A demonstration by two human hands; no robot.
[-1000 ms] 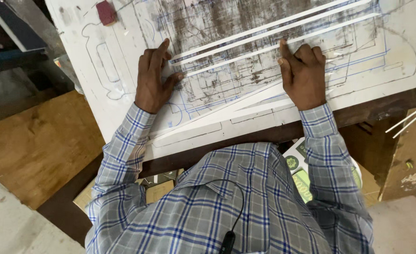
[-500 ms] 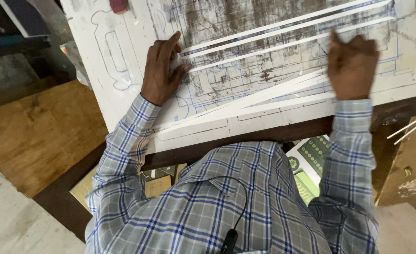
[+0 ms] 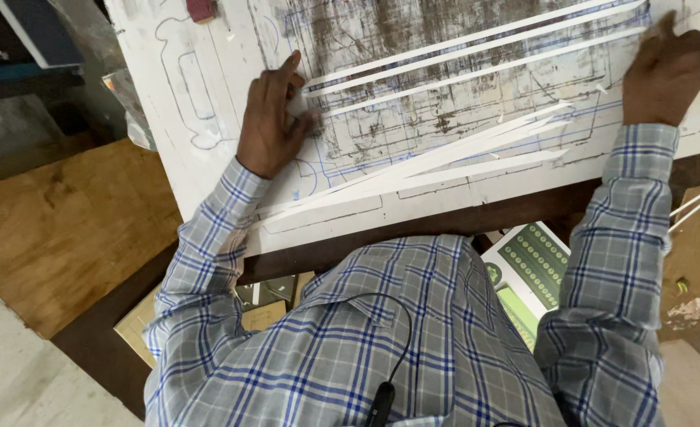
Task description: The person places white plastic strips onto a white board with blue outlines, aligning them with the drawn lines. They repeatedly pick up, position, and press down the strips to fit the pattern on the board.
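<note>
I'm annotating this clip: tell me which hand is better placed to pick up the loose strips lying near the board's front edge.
Left, probably. The left hand rests just above the near ends of the loose strips, which fan out from below it. The right hand sits at the far ends of the upper strips.

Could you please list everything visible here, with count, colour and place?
Work board: one, white, scribbled with pen lines, across the top.
Upper strips: three, white, lying between the hands.
Lower strips: several, white, fanned along the board's near edge.
Plywood sheet: one, brown, at left.
Printed sheet: one, green and white, below the board.
Left hand: flat on the board at the upper strips' end.
Right hand: curled at their other end.
</note>
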